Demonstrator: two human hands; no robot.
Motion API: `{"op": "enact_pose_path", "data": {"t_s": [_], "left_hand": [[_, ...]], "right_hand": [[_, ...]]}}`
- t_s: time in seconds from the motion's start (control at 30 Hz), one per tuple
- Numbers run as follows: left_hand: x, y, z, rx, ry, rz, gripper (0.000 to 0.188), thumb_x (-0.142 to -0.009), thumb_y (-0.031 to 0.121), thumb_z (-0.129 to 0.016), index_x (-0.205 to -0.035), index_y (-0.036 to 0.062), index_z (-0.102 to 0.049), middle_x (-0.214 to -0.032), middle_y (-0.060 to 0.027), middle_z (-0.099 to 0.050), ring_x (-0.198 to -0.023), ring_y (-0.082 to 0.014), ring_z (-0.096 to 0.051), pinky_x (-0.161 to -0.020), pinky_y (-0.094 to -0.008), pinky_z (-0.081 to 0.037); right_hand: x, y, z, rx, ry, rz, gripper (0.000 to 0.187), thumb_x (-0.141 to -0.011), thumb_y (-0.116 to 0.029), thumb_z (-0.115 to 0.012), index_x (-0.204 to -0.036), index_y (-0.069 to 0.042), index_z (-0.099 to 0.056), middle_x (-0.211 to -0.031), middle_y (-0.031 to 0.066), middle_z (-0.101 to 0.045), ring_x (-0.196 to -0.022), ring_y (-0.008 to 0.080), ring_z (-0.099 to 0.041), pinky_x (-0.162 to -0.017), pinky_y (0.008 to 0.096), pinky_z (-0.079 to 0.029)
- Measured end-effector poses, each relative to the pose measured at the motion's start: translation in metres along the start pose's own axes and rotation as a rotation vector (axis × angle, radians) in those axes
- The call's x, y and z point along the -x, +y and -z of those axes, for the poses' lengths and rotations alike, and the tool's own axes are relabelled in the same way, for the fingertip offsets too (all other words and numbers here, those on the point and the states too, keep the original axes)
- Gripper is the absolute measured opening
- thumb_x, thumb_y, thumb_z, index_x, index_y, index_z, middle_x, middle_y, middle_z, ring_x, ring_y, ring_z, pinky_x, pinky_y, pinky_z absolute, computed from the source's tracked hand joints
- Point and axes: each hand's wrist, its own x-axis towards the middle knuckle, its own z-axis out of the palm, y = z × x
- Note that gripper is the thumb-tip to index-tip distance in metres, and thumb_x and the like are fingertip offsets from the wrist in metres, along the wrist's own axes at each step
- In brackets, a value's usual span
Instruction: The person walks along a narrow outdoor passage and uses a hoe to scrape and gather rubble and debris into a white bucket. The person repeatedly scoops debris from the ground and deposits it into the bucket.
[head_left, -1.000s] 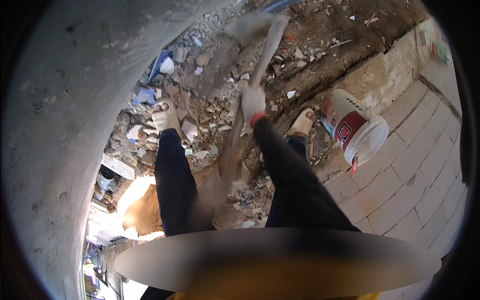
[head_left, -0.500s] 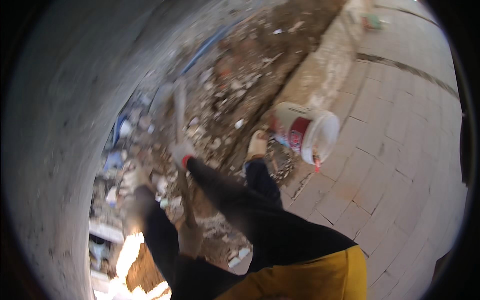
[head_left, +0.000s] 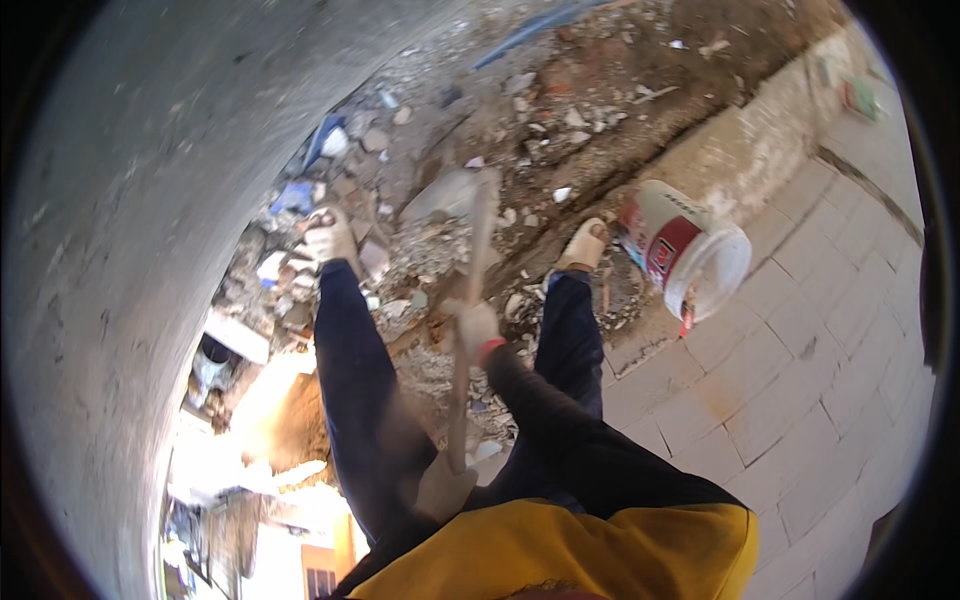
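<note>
A long-handled hoe (head_left: 477, 240) stretches away from my body over the rubble, its handle pale and its greyish blade (head_left: 440, 196) blurred at the far end. Partway along the handle, my gloved right hand (head_left: 475, 332), with a red band at the wrist, is closed around it. My gloved left hand (head_left: 443, 490) wraps the handle's near end, close to my yellow top. The blade lies at the broken ground between my feet and a little beyond them; whether it touches the ground I cannot tell.
Broken tile and stone rubble (head_left: 380, 235) fills the strip beside a grey wall (head_left: 150, 200). A white bucket (head_left: 690, 245) with a red label lies tipped by my right foot (head_left: 585, 245). Right of it is paving (head_left: 780, 400). A blue pipe (head_left: 530, 32) lies farther off.
Both hands have drawn the hoe back toward my body, so its blade now lies nearer my feet. My view has also turned, shifting the scene to the right.
</note>
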Motion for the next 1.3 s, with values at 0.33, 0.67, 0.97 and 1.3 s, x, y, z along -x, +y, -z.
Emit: {"op": "enact_pose_path", "data": {"t_s": [0.33, 0.67, 0.97, 1.3], "left_hand": [[-0.163, 0.07, 0.091, -0.257, 0.072, -0.1, 0.035, -0.091, 0.023, -0.071, -0.117, -0.0008, -0.066, -0.096, -0.0215, -0.074, -0.093, -0.037, -0.075, -0.077, -0.0443, -0.058], [-0.032, -0.02, 0.0, -0.079, -0.027, 0.041, 0.039, -0.088, 0.026, -0.077, -0.115, 0.0004, -0.068, -0.092, -0.0162, -0.073, -0.086, -0.0292, -0.074, -0.078, -0.0447, -0.058], [-0.12, 0.066, 0.007, -0.442, 0.048, -0.206, 0.052, -0.096, 0.035, -0.069, -0.131, -0.0032, -0.065, -0.112, -0.0309, -0.073, -0.111, -0.0526, -0.069, -0.093, -0.0567, -0.056], [-0.194, 0.079, 0.023, -0.38, 0.063, -0.077, 0.046, -0.092, 0.032, -0.069, -0.126, 0.0021, -0.067, -0.11, -0.0316, -0.075, -0.109, -0.0497, -0.072, -0.096, -0.0585, -0.055]], "right_hand": [[-0.156, -0.108, -0.027, 0.134, 0.354, 0.333, 0.022, -0.095, -0.018, -0.071, -0.102, -0.001, -0.06, -0.074, 0.008, -0.059, -0.061, 0.0258, -0.063, -0.056, 0.0436, -0.052], [-0.027, 0.0, -0.003, 0.211, 0.109, -0.103, 0.022, -0.095, -0.018, -0.076, -0.1, 0.0, -0.065, -0.081, 0.0103, -0.065, -0.062, 0.0252, -0.063, -0.06, 0.0432, -0.053], [-0.067, -0.114, 0.054, 0.127, 0.188, 0.394, 0.026, -0.096, -0.025, -0.077, -0.095, -0.002, -0.064, -0.077, 0.0045, -0.063, -0.062, 0.0176, -0.063, -0.055, 0.0364, -0.052], [-0.17, -0.119, 0.063, 0.143, 0.4, 0.457, 0.013, -0.096, -0.019, -0.063, -0.091, -0.007, -0.065, -0.072, 0.0052, -0.058, -0.072, 0.0251, -0.064, -0.07, 0.0418, -0.053]]}}
